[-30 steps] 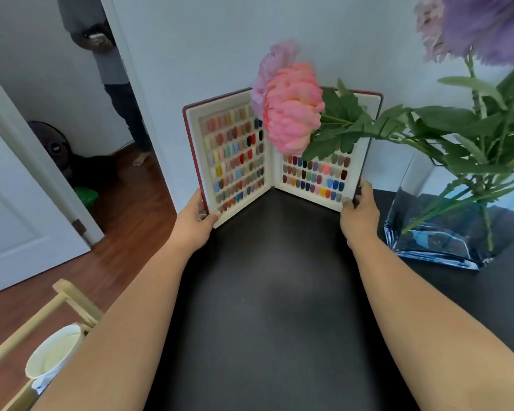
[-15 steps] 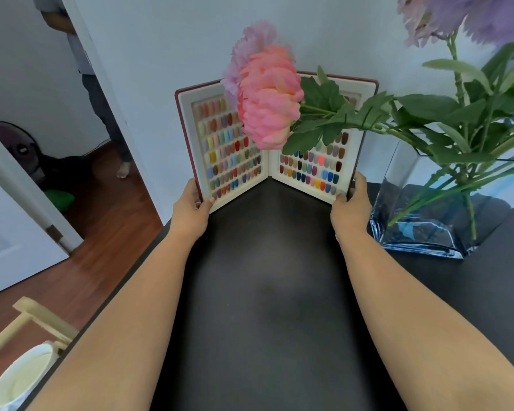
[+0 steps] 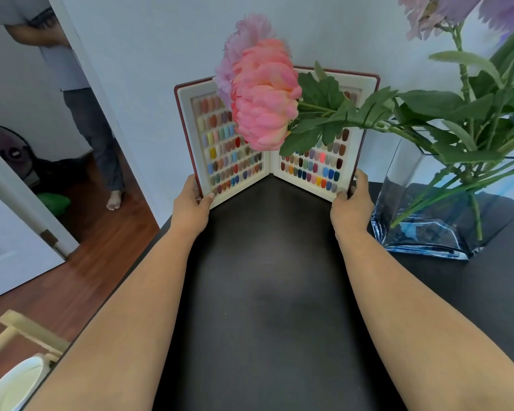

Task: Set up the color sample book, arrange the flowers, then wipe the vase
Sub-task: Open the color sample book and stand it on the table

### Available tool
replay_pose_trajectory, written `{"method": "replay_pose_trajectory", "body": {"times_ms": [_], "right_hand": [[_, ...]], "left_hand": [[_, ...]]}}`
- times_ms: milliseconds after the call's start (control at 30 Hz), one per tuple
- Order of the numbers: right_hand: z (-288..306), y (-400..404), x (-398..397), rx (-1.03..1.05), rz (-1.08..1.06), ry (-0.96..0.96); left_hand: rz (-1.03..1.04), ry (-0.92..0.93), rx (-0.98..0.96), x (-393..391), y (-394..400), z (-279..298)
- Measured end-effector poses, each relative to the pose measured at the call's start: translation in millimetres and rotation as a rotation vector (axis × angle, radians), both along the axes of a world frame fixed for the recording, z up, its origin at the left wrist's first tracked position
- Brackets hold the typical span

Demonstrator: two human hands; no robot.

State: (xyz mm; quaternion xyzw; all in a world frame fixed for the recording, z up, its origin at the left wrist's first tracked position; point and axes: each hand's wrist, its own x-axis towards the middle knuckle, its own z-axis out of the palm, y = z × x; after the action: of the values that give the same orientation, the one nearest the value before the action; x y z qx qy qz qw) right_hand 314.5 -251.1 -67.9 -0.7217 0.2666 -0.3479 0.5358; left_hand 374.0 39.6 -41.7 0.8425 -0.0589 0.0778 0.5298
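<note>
Head view. The color sample book [image 3: 276, 137] stood upright and open in a V on the far end of the black desk [image 3: 267, 292], spine toward the white wall [image 3: 166, 40], both inner pages facing the camera. Each page carried rows of small colored nail-shaped swatches inside a cream frame; the cover edge was dark red.

Left hand [image 3: 190, 204] gripped the lower outer corner of the left cover: thumb on the page's front, fingers curled behind the edge. Right hand [image 3: 350, 203] gripped the lower outer corner of the right cover the same way, thumb on the front, fingers wrapped round the edge. Both forearms reached straight out over the desk.

A clear glass vase [image 3: 436, 203] with a blue-tinted thick base stood on the desk just beside the right hand, right of the book. Green stems and leaves [image 3: 445, 114] rose from it. One stem leaned far left, its pink flower [image 3: 264, 96] hanging in front of the book's middle and hiding part of both pages; a pale purple flower [image 3: 247, 37] sat just behind it. More purple blooms [image 3: 487, 10] showed at the top right, partly cut off.

At left, a doorway onto a wooden floor [image 3: 80, 262]: another person [image 3: 80, 99] stood there barefoot, beside a fan [image 3: 9, 149]. A white cup [image 3: 12, 387] and a pale wooden frame [image 3: 27, 330] showed at the lower left.
</note>
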Motion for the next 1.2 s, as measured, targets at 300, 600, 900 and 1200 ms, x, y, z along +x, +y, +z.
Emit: {"method": "replay_pose_trajectory", "body": {"times_ms": [300,600,900,1200], "right_hand": [[1.1,-1.6,4.0,-0.023,-0.05,0.013],[4.3,1.3,-2.1,0.003,-0.055,0.031],[13.5,18.9,-32.7,-0.116,0.064,0.121],[29.0,47.5,-106.8,-0.229,0.39,0.109]], "left_hand": [[0.0,0.003,0.002,6.7,-0.8,-1.7],[0.115,-0.027,0.092,7.4,-0.4,-10.3],[0.177,-0.043,0.082,-26.9,-3.3,-12.0],[0.046,-0.081,-0.126,-99.2,-53.5,7.7]]}}
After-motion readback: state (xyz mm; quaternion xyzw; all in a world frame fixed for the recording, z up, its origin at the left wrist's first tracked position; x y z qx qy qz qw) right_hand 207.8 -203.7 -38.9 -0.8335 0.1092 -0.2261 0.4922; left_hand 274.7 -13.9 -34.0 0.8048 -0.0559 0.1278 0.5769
